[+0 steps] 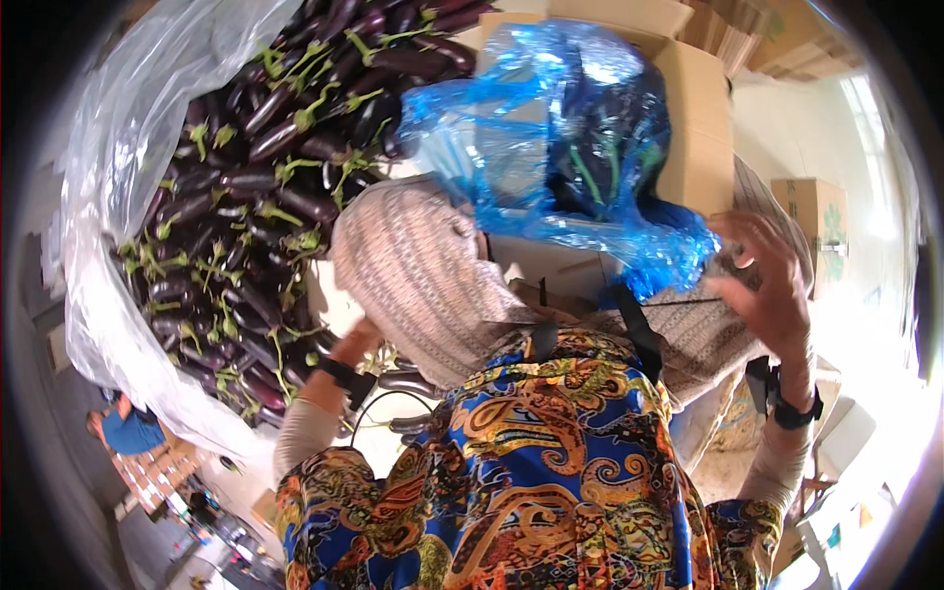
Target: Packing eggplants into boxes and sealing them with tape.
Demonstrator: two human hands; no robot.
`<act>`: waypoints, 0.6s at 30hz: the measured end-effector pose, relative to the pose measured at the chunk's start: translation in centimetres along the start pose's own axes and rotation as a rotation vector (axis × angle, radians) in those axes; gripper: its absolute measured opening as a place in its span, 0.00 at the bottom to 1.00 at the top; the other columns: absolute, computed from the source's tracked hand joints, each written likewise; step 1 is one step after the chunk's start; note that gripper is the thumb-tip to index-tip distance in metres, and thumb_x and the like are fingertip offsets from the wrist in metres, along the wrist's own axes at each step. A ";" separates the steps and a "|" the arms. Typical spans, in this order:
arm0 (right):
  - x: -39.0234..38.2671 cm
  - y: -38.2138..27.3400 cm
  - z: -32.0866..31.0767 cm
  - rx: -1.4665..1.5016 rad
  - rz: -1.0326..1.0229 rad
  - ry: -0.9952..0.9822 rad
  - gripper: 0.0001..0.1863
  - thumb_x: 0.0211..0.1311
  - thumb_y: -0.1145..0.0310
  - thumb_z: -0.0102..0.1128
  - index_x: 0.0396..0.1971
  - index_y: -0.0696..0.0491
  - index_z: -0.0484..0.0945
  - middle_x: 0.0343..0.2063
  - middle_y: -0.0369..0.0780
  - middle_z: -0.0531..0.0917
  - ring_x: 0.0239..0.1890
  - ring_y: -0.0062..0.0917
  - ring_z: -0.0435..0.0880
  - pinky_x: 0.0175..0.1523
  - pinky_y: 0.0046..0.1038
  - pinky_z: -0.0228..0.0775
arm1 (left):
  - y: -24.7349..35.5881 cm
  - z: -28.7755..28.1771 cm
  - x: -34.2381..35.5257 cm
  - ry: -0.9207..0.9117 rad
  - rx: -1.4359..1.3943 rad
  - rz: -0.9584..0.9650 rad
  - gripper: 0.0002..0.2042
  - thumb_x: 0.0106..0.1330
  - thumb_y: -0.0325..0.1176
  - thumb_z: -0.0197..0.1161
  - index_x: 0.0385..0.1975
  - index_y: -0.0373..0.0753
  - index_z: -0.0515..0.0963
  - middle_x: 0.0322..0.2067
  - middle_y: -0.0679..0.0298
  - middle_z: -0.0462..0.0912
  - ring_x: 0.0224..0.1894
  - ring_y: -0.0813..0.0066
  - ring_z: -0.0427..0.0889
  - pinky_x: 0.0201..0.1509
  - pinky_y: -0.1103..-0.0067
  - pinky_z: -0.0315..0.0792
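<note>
A blue plastic bag point(492, 147) spreads over the open cardboard box point(696, 138) in front of me, with dark eggplants point(600, 162) showing through it. Beside the bag's right edge is my right hand point(767, 285), fingers curved and apart; nothing is visible between them. Whether a fingertip touches the plastic I cannot make out. My left hand point(362, 339) is low on the left beside my cloth-covered knee, which hides its fingers. Left of it lies a big heap of purple eggplants point(251, 206) with green stems.
Clear plastic sheeting point(147, 128) borders the heap on the left. Patterned grey-brown cloth point(408, 265) covers my legs close to the box. Another carton point(816, 221) stands at the right. A person in blue point(133, 433) is far off at the lower left.
</note>
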State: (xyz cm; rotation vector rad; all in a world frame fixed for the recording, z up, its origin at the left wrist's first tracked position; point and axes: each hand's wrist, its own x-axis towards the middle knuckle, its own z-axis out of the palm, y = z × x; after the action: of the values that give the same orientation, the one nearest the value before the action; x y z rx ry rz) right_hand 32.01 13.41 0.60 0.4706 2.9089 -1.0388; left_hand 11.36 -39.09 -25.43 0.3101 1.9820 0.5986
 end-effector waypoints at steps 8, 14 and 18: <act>4.1 -3.3 3.0 -0.239 -0.150 -0.215 0.26 0.46 0.78 0.65 0.49 0.55 0.74 0.48 0.45 0.77 0.52 0.41 0.76 0.56 0.33 0.69 | -5.4 19.4 -5.3 0.385 0.208 -0.094 0.15 0.55 0.37 0.65 0.43 0.44 0.78 0.36 0.54 0.79 0.41 0.50 0.77 0.44 0.64 0.73; 7.0 -2.2 4.8 -0.202 -0.319 -0.289 0.24 0.49 0.75 0.63 0.51 0.57 0.72 0.48 0.49 0.76 0.53 0.47 0.74 0.59 0.38 0.65 | -0.1 17.1 -3.6 0.773 0.339 0.119 0.21 0.49 0.24 0.60 0.47 0.40 0.73 0.43 0.53 0.70 0.47 0.51 0.67 0.48 0.61 0.65; 6.9 -1.7 5.1 -0.402 -0.391 -0.296 0.26 0.52 0.74 0.61 0.54 0.58 0.71 0.50 0.51 0.76 0.53 0.47 0.74 0.58 0.40 0.65 | 2.5 12.5 0.1 0.885 0.404 0.237 0.21 0.51 0.25 0.60 0.48 0.41 0.72 0.44 0.55 0.71 0.48 0.54 0.68 0.47 0.64 0.64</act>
State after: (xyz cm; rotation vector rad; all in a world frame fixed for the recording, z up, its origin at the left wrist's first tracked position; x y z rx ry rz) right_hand 24.47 10.88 -3.17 -0.2530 2.8748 -0.4565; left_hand 22.27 -33.41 -28.89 0.6057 2.9587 0.5201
